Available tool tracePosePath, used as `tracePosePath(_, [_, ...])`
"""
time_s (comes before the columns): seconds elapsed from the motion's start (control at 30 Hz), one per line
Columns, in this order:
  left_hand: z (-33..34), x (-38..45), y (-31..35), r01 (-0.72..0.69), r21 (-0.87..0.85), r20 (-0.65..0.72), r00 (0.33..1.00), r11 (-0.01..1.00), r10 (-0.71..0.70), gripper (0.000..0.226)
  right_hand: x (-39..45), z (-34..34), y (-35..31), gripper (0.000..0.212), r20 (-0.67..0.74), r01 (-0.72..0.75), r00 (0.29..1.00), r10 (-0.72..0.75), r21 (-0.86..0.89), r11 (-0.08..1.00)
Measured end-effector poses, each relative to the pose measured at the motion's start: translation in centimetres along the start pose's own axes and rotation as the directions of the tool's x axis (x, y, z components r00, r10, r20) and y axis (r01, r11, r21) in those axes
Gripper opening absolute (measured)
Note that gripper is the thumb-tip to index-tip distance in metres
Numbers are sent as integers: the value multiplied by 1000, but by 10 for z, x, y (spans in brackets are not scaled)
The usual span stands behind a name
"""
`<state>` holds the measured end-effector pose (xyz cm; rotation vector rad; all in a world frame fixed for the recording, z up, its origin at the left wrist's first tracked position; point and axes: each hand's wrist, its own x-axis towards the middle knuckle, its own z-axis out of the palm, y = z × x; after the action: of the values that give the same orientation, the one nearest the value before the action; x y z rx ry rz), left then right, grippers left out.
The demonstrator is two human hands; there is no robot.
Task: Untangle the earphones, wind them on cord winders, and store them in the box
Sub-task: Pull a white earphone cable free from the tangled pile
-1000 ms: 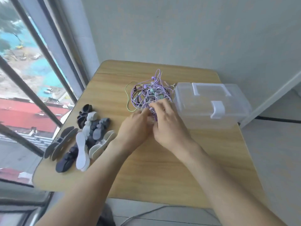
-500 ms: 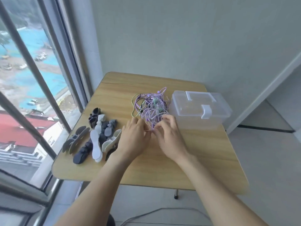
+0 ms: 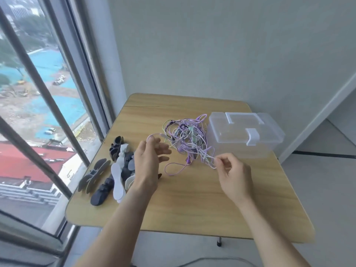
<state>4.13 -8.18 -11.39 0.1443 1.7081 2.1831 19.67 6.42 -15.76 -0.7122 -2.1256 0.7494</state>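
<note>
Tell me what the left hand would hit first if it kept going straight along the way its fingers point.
The left hand points away and rightward, so it would probably meet the tangled earphones first, with the clear box beyond. Depth is hard to judge; it may be raised above the table.

The table is showing a smooth, matt, light wood-grain surface. The box is appearing as translucent, frosted plastic with whiter clasps. The cord winders are looking like matt plastic in black, grey and white. The earphones are presenting thin, smooth, slightly glossy cables.
</note>
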Motion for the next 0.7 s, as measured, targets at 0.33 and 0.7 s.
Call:
tracePosePath(0.33, [-5, 16, 21, 170, -298, -82, 976, 939, -203, 51, -1, -15, 11, 16, -29, -13, 1000, 9, -149, 989])
tracePosePath(0.7, [5, -6, 20, 116, 119, 300, 943, 986, -147, 43, -6, -3, -36, 46, 40, 222, 973, -227, 111, 969])
